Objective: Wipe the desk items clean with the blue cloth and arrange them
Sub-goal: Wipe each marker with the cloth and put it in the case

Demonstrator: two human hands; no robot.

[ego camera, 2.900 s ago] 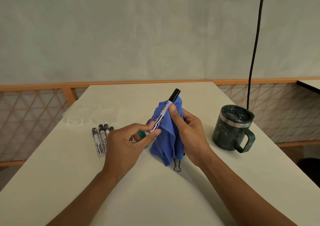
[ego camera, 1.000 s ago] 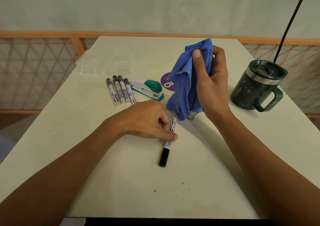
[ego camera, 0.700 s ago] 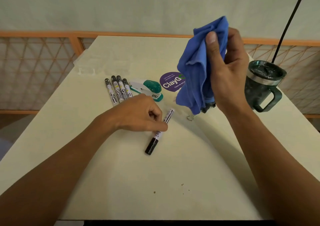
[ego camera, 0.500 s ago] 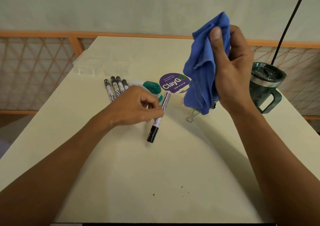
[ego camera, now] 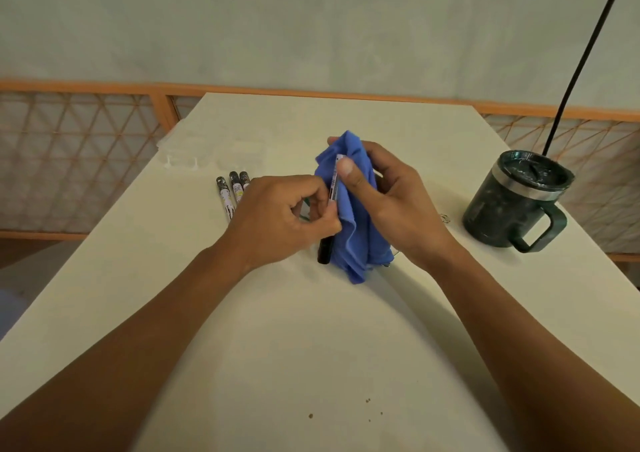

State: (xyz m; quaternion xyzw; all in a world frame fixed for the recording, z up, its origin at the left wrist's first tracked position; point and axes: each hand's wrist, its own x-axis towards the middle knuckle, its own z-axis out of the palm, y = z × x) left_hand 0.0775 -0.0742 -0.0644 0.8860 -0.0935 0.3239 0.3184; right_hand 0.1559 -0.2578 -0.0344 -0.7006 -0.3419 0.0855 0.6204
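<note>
My right hand point(ego camera: 391, 202) grips the bunched blue cloth point(ego camera: 353, 229) above the middle of the cream desk point(ego camera: 311, 347), its thumb pressing a black-and-white marker point(ego camera: 333, 188) against the fabric. My left hand point(ego camera: 280, 219) pinches the same marker lower down; its black cap point(ego camera: 325, 252) points toward me. Three more markers point(ego camera: 231, 191) lie side by side to the left, partly behind my left hand. A sliver of the green stapler point(ego camera: 306, 209) shows between my fingers.
A dark green lidded mug point(ego camera: 516, 202) stands at the right with its handle toward me, a small binder clip point(ego camera: 445, 218) beside it. A clear plastic box point(ego camera: 211, 155) sits at the back left. A black cable point(ego camera: 585, 56) hangs over the mug. Small crumbs point(ego camera: 311, 416) dot the near desk.
My left hand picked the marker up off the desk and brought it to the cloth. My right hand lowered the cloth from high up and now clamps the marker with its thumb.
</note>
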